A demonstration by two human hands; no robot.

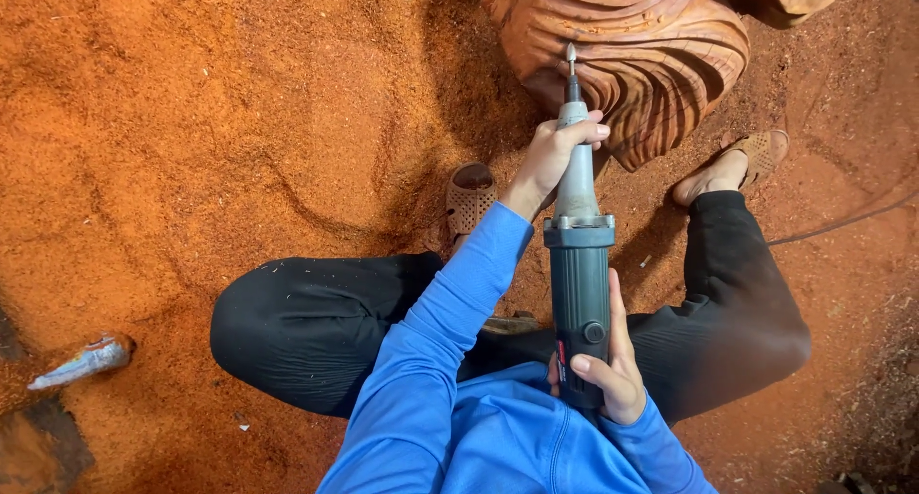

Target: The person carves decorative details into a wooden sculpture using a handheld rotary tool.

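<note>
I hold a long grey-green die grinder (578, 264) pointing away from me. My left hand (558, 153) grips its slim metal neck near the front. Wrapped around the thick rear body is my right hand (607, 370). The small pointed bit (571, 56) at the tip rests against a reddish carved wood sculpture (639, 49) with deep curved grooves, standing just ahead of my feet. I sit with my knees spread, in black trousers and a blue long-sleeved top.
Orange-red sawdust (211, 121) covers the ground all around. Each foot wears a perforated sandal, one (470, 195) left of the sculpture, one (756, 154) right. A thin cable (842, 221) runs off to the right. A dusty metal object (84, 362) lies at the left edge.
</note>
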